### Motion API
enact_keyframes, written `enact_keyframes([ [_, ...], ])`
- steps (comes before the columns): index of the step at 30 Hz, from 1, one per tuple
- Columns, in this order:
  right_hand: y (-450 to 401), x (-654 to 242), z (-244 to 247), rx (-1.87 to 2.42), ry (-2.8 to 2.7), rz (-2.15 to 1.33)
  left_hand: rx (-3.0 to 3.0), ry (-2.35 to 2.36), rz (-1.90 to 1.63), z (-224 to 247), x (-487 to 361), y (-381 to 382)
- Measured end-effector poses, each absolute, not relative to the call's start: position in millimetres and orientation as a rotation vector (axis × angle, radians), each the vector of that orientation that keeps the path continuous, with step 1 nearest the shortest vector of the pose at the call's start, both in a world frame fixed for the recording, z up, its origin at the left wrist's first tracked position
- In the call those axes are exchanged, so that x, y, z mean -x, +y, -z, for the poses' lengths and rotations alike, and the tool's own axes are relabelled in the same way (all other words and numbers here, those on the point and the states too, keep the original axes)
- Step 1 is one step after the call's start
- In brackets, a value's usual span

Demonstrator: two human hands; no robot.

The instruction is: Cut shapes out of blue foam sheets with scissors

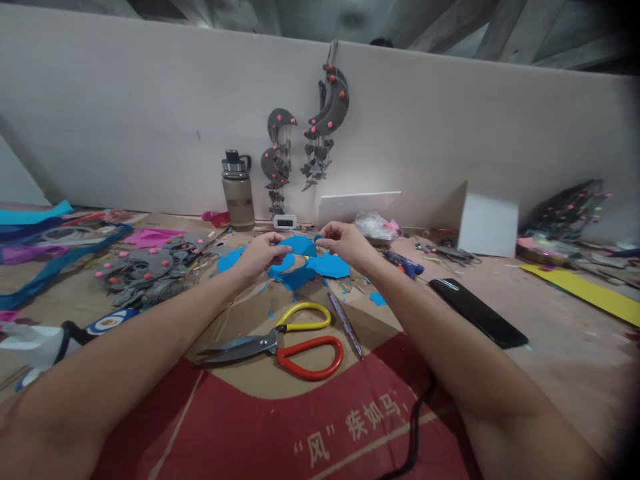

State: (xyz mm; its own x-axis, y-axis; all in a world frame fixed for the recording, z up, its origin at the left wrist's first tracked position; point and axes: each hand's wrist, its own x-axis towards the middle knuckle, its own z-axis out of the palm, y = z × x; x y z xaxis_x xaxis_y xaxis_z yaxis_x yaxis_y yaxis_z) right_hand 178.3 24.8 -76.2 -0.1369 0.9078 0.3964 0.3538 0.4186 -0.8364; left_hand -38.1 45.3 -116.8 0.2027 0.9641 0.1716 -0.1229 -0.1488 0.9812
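My left hand (263, 257) is closed, its thumb and fingers pinching the edge of a curved blue felt-like piece (299, 245). Just to its right, my right hand (346, 241) is pinched around a small dark-blue scrap (317, 238), which shows only in part at the fingertips. Below both hands lies a heap of blue cut-outs (330, 265) on cardboard. Closer to me rest scissors (277, 341) with one yellow and one red handle, blades pointing left. A pen (345, 325) lies to the right of the handles.
A bottle (238, 193) and small digital clock (285, 222) stand by the wall, where grey moon hangings (327, 110) are pinned. Grey felt pieces (150, 267) lie left; a black phone (477, 312) lies right. A black cord (414, 427) crosses the red-printed cardboard (240, 433).
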Motion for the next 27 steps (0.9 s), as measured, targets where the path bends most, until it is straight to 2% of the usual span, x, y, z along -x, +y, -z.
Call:
enact_keyframes([
  [3,20.2,-166.9,80.5,1.134,-1.694,-0.811,-1.342,0.817,-1.159,112.7,34.9,39.4],
  [7,15.4,-158.1,84.1,1.064,-1.566,-1.006,-1.208,0.672,-1.262,105.8,30.0,32.7],
  [13,8.8,-147.7,89.0,0.932,-1.31,-1.111,-1.18,0.572,-1.239,103.6,21.3,24.0],
  [20,11.1,-148.0,92.2,1.036,-1.351,-0.861,-1.287,0.784,-1.223,107.7,21.4,23.1],
  [27,14.6,-150.9,92.5,1.014,-1.332,-0.876,-1.383,0.883,-1.234,107.0,19.8,20.8],
])
